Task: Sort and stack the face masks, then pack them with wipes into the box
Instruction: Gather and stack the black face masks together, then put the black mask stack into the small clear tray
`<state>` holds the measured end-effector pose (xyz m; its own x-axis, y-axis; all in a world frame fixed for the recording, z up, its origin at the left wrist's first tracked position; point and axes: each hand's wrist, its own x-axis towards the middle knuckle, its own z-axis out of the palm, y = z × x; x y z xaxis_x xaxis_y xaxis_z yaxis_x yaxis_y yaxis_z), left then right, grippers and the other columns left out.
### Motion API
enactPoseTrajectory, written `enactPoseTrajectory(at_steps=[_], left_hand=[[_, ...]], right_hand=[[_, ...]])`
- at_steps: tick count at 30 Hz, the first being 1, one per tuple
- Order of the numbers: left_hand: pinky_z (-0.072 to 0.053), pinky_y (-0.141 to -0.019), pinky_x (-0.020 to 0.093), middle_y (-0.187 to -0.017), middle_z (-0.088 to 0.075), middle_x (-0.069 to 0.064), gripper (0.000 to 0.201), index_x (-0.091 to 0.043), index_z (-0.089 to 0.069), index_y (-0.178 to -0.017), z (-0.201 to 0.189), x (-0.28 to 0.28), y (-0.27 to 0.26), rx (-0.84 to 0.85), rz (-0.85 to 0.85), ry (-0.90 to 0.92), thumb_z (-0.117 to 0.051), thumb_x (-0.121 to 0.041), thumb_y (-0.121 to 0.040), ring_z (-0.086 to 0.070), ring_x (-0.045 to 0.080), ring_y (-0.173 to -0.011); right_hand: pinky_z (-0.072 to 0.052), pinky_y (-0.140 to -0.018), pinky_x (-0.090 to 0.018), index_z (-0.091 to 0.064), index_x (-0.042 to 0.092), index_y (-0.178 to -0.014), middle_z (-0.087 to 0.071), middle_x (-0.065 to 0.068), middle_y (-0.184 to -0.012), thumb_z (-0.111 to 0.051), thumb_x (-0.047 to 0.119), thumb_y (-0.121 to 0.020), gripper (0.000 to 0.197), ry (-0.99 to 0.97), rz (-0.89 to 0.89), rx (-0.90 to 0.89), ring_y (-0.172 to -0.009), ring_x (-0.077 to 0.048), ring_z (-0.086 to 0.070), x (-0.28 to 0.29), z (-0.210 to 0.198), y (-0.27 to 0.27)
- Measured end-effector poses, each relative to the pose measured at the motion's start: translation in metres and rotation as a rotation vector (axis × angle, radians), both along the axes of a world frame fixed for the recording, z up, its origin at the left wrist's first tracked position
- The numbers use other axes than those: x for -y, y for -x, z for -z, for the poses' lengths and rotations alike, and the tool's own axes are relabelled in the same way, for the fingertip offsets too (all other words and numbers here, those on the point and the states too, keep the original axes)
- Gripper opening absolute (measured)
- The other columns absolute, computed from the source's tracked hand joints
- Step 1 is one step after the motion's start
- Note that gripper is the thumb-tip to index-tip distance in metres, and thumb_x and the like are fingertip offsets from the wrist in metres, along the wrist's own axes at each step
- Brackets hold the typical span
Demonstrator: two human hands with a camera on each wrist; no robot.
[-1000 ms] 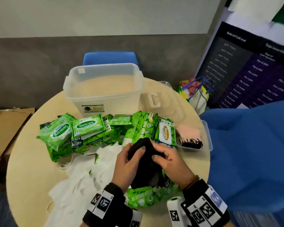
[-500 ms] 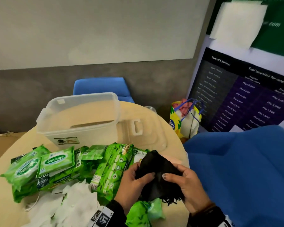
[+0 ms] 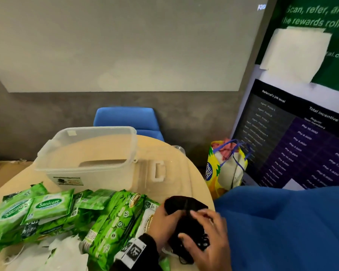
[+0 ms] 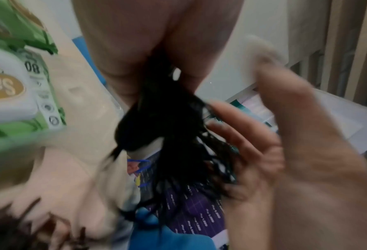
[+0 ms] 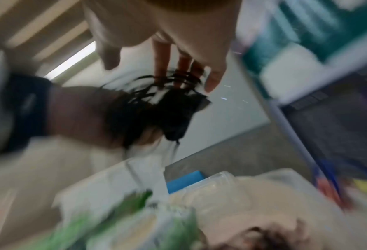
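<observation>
A stack of black face masks (image 3: 184, 204) is held above the right edge of the round table (image 3: 12, 178). My left hand (image 3: 164, 220) grips the stack from the left, with thumb and fingers pinching its folded edge (image 4: 163, 126). My right hand (image 3: 205, 243) lies against the right side, its spread, fairly straight fingers running through the dangling black ear loops (image 5: 173, 84). Green wipes packs (image 3: 51, 204) lie in a heap left of the hands. The clear plastic box (image 3: 90, 173) stands behind them. Pink masks (image 4: 49, 186) lie below the hands, hidden in the head view.
The clear lid (image 3: 159, 171) lies flat to the right of the box. Loose white masks (image 3: 63, 253) sit at the near left. A blue chair (image 3: 125, 118) stands behind the table, a yellow bag (image 3: 223, 167) on the floor at right, and blue fabric (image 3: 282, 222) at near right.
Both hands carried the black masks to the right, toward the table's edge. My right hand slid from the stack's top edge down onto the ear loops. The head view tilted upward.
</observation>
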<state>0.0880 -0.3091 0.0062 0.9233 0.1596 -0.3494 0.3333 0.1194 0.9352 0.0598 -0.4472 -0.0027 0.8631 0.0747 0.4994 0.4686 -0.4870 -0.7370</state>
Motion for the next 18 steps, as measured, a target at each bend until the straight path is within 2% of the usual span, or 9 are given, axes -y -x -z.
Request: enactPoseTrajectory(at_steps=[1, 3, 5, 6, 9, 11, 13, 16, 18], left_hand=[[-0.056, -0.085, 0.035, -0.093, -0.076, 0.011, 0.042, -0.007, -0.071, -0.1, -0.002, -0.001, -0.003, 0.018, 0.026, 0.026, -0.069, -0.016, -0.059, -0.07, 0.025, -0.091], [-0.056, -0.081, 0.035, -0.094, -0.074, 0.015, 0.037, -0.004, -0.072, -0.097, -0.009, -0.001, -0.013, 0.044, 0.107, 0.081, -0.071, -0.012, -0.061, -0.069, 0.026, -0.086], [-0.056, -0.081, 0.035, -0.091, -0.074, 0.013, 0.022, -0.007, -0.072, -0.094, -0.011, 0.004, -0.026, 0.036, 0.176, 0.074, -0.069, -0.002, -0.072, -0.069, 0.024, -0.084], [-0.056, -0.081, 0.034, -0.089, -0.074, 0.011, 0.019, -0.008, -0.072, -0.093, -0.009, 0.005, -0.034, 0.019, 0.183, 0.06, -0.065, 0.003, -0.079, -0.069, 0.023, -0.083], [-0.057, -0.083, 0.037, -0.095, -0.073, 0.014, 0.024, -0.006, -0.069, -0.099, 0.013, 0.005, -0.056, -0.126, 0.168, -0.039, -0.071, -0.005, -0.075, -0.069, 0.026, -0.087], [-0.059, -0.082, 0.044, -0.104, -0.069, 0.021, 0.07, -0.002, -0.059, -0.114, 0.032, 0.003, -0.062, -0.294, 0.173, -0.133, -0.08, -0.024, -0.051, -0.068, 0.033, -0.093], [-0.059, -0.078, 0.043, -0.111, -0.061, 0.021, 0.091, -0.005, -0.042, -0.124, 0.05, -0.001, -0.062, -0.429, 0.207, -0.238, -0.082, -0.027, -0.045, -0.065, 0.035, -0.098], [-0.056, -0.072, 0.035, -0.11, -0.053, 0.014, 0.094, -0.019, -0.02, -0.132, 0.055, -0.002, -0.054, -0.499, 0.366, -0.433, -0.079, -0.024, -0.059, -0.06, 0.029, -0.097], [-0.047, -0.058, 0.024, -0.093, -0.053, 0.008, 0.068, -0.015, -0.024, -0.13, 0.061, -0.002, -0.052, -0.426, 0.473, -0.626, -0.068, -0.014, -0.079, -0.057, 0.024, -0.085]], right_hand=[[-0.036, -0.094, -0.012, -0.065, 0.031, -0.112, -0.053, 0.016, -0.117, -0.059, 0.067, -0.075, 0.052, -0.167, 0.048, -0.125, -0.111, -0.004, -0.049, 0.006, -0.008, -0.007], [-0.037, -0.102, -0.023, -0.053, 0.042, -0.123, -0.053, 0.018, -0.125, -0.066, 0.054, -0.071, 0.055, -0.513, -0.011, -0.488, -0.119, -0.003, -0.05, 0.018, -0.016, -0.034], [-0.045, -0.1, -0.042, -0.05, 0.037, -0.13, -0.064, -0.002, -0.121, -0.069, 0.023, -0.072, 0.063, -0.763, -0.21, -0.813, -0.114, -0.02, -0.06, 0.031, -0.011, -0.065], [-0.048, -0.096, -0.048, -0.052, 0.032, -0.13, -0.066, -0.011, -0.115, -0.066, 0.007, -0.075, 0.062, -0.76, -0.248, -0.864, -0.109, -0.028, -0.063, 0.034, -0.008, -0.077], [-0.056, -0.082, -0.046, -0.062, 0.03, -0.111, -0.066, -0.02, -0.1, -0.055, -0.018, -0.075, 0.061, -0.496, -0.129, -0.854, -0.091, -0.032, -0.066, 0.035, 0.01, -0.095], [-0.056, -0.069, -0.038, -0.061, 0.025, -0.095, -0.064, -0.021, -0.091, -0.056, -0.019, -0.072, 0.05, -0.398, -0.048, -0.89, -0.079, -0.028, -0.064, 0.035, 0.029, -0.098], [-0.049, -0.058, -0.03, -0.053, 0.018, -0.079, -0.058, -0.013, -0.077, -0.061, -0.017, -0.069, 0.038, -0.274, 0.031, -0.949, -0.067, -0.02, -0.055, 0.033, 0.049, -0.097], [-0.038, -0.051, -0.018, -0.048, 0.019, -0.062, -0.051, 0.0, -0.066, -0.063, -0.011, -0.068, 0.034, 0.017, 0.091, -0.912, -0.063, -0.016, -0.049, 0.028, 0.074, -0.091], [-0.038, -0.056, -0.011, -0.058, 0.02, -0.06, -0.06, 0.001, -0.07, -0.058, -0.01, -0.071, 0.032, 0.123, 0.113, -0.858, -0.073, -0.017, -0.056, 0.022, 0.083, -0.088]])
